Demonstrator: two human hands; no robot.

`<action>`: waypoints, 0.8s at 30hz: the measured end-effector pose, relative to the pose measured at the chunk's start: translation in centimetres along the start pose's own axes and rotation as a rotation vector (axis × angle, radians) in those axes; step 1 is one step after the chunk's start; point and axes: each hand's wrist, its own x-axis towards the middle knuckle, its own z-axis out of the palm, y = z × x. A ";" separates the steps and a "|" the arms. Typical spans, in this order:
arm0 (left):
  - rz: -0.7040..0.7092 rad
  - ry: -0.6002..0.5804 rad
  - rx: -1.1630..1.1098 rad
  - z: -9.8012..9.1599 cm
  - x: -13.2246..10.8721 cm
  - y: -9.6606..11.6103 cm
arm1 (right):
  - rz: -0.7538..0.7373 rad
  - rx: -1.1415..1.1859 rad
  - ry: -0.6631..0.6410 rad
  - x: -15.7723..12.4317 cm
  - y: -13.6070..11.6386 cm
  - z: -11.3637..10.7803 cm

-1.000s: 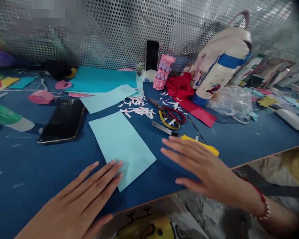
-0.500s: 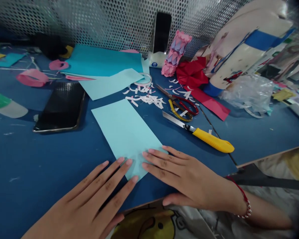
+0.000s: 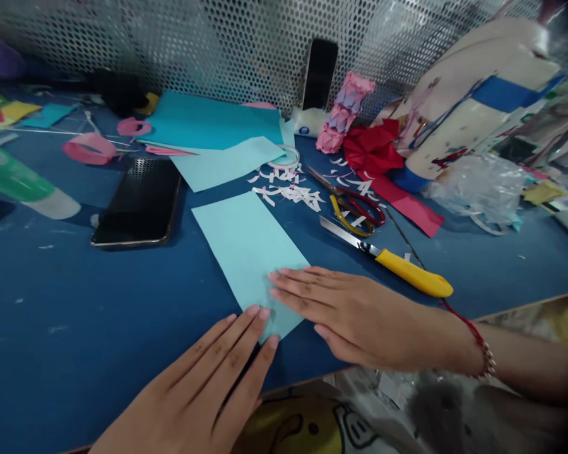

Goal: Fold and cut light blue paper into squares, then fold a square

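Observation:
A light blue sheet of paper [image 3: 246, 243] lies flat on the blue table, its near end under my fingers. My left hand [image 3: 203, 384] is open, its fingertips resting on the near left edge of the paper. Lying flat across the right side of the sheet, my right hand [image 3: 350, 315] is open with its fingers stretched out. A knife with a yellow handle [image 3: 414, 272] lies to the right, its blade pointing toward the back. Beyond it are scissors [image 3: 360, 208] with red and yellow handles.
White paper scraps [image 3: 293, 192] are scattered behind the sheet. A black phone [image 3: 139, 205] and a green tube [image 3: 23, 176] lie at left. More blue paper [image 3: 213, 120], a tape roll [image 3: 288, 157], a red paper strip [image 3: 411, 205] and a bottle [image 3: 473, 120] stand or lie farther back.
My right hand has slid slightly up along the paper, and its fingers are closer together. The whole view has shifted, so things appear farther right.

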 end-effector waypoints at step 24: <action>0.026 0.153 0.032 -1.2 1.9 -0.5 | -0.006 -0.112 -0.070 15.8 7.5 -0.4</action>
